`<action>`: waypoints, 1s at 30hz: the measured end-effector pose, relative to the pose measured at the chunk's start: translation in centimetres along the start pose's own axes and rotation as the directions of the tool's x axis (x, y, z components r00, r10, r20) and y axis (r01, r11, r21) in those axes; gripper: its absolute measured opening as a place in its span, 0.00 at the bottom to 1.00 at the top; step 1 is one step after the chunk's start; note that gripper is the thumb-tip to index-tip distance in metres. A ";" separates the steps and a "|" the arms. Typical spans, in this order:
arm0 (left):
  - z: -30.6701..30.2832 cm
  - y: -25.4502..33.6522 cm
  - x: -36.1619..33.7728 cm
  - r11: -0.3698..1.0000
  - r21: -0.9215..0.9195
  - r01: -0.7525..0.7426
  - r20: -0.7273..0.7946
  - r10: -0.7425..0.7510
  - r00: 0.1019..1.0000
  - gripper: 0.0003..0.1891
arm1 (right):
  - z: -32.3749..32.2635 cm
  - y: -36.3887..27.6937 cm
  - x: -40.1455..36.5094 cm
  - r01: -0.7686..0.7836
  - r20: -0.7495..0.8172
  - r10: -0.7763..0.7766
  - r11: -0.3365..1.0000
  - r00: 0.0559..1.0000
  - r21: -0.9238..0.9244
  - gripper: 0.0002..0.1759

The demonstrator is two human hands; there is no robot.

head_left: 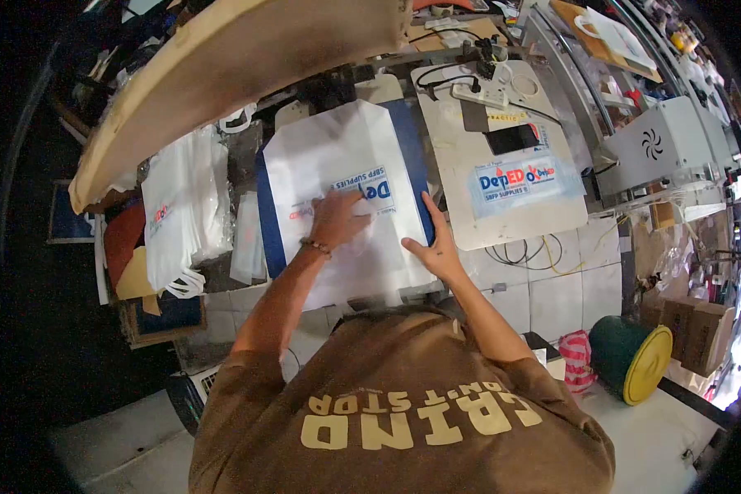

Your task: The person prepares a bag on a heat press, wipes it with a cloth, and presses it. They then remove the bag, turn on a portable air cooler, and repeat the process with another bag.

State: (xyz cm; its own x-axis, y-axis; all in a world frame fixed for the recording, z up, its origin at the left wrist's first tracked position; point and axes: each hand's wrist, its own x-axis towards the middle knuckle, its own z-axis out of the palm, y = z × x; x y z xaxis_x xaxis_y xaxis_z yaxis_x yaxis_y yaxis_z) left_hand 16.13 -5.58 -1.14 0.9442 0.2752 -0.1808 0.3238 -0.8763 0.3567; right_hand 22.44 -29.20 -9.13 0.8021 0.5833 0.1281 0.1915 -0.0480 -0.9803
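A white sheet of bag-like material point(305, 156) lies over a blue-edged board point(417, 148) in front of me. A transfer film with blue and red lettering point(376, 191) lies on it, its print upside down from my side. My left hand point(336, 221), with a beaded bracelet at the wrist, rests on the sheet with fingers spread beside the lettering, partly covering it. At the sheet's right edge, my right hand point(438, 251) is open, thumb and index finger apart, touching the sheet and the blue edge.
White handled bags point(188, 202) are stacked at left. On the right, a pale board point(461, 222) carries printed films point(523, 185), a phone-like dark slab point(512, 139) and a power strip point(479, 96). A large padded slab point(247, 70) overhangs the back. A green bin point(622, 358) stands lower right.
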 end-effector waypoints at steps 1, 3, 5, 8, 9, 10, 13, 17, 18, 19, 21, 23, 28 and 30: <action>2.8 -0.9 1.3 0.995 -0.100 -0.002 -0.016 0.000 1.000 0.23 | -0.1 -0.6 0.1 -0.028 0.028 0.027 0.999 0.999 0.045 0.56; 2.2 2.4 1.9 1.000 -0.008 -0.002 -0.025 0.002 1.000 0.24 | -0.1 -0.4 0.4 -0.016 0.039 0.013 0.996 0.999 0.085 0.57; 2.5 2.3 1.6 0.998 0.061 -0.023 -0.060 0.026 0.998 0.27 | -0.1 0.2 0.4 -0.006 0.052 0.000 0.993 0.999 0.122 0.57; 0.4 1.1 0.3 0.997 0.068 -0.030 -0.023 0.031 0.999 0.29 | 0.1 0.2 0.5 -0.054 0.018 0.051 0.968 0.999 0.244 0.57; 0.6 1.9 0.0 0.995 0.095 -0.031 -0.120 0.042 0.992 0.20 | 0.0 0.0 0.3 -0.048 0.014 0.046 0.974 0.999 0.221 0.57; 1.2 2.1 0.7 0.995 0.096 -0.037 -0.116 0.048 0.992 0.20 | -0.1 -0.3 0.2 -0.041 0.010 0.040 0.980 0.999 0.197 0.57; 2.5 2.7 2.1 0.989 -0.033 -0.141 -0.128 0.136 0.982 0.20 | 0.0 -0.1 0.4 -0.023 0.004 0.023 0.976 1.000 0.218 0.57; 1.3 2.1 0.8 0.996 0.052 -0.072 -0.081 0.076 0.994 0.19 | 0.3 1.1 0.2 -0.049 0.002 0.051 0.956 0.999 0.288 0.57; 1.3 1.4 0.7 0.997 -0.009 -0.081 -0.086 0.080 0.993 0.18 | 0.2 1.6 0.3 -0.047 -0.002 0.050 0.957 0.999 0.288 0.57; 1.1 2.0 1.0 0.996 -0.007 -0.088 -0.082 0.087 0.993 0.18 | 0.2 1.5 0.3 -0.036 -0.009 0.040 0.966 0.999 0.255 0.57; 0.9 3.3 1.1 0.999 0.018 -0.050 -0.062 0.051 0.997 0.18 | 0.0 1.6 0.1 -0.033 -0.013 0.037 0.974 0.999 0.222 0.58; 2.6 4.0 1.9 0.999 0.015 -0.050 -0.106 0.052 0.993 0.19 | 0.0 0.4 0.2 -0.079 0.015 0.078 0.952 0.997 0.296 0.58; 4.0 -2.6 -0.4 0.997 0.019 -0.070 -0.243 0.072 0.967 0.21 | 0.2 0.7 0.2 -0.091 0.009 0.092 0.952 0.996 0.292 0.60; 1.7 -7.3 -2.2 0.999 -0.052 0.004 -0.158 -0.012 0.987 0.22 | 0.1 1.3 0.1 -0.086 0.019 0.083 0.966 0.996 0.243 0.58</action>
State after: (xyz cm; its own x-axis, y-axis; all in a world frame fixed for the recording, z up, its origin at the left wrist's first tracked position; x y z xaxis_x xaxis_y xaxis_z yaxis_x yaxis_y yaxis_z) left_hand 11.60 -0.42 -4.87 0.9378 0.3451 -0.0380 0.3304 -0.8534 0.4033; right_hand 22.73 -29.10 -10.44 0.8044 0.5925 0.0429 -0.0210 0.1006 -0.9947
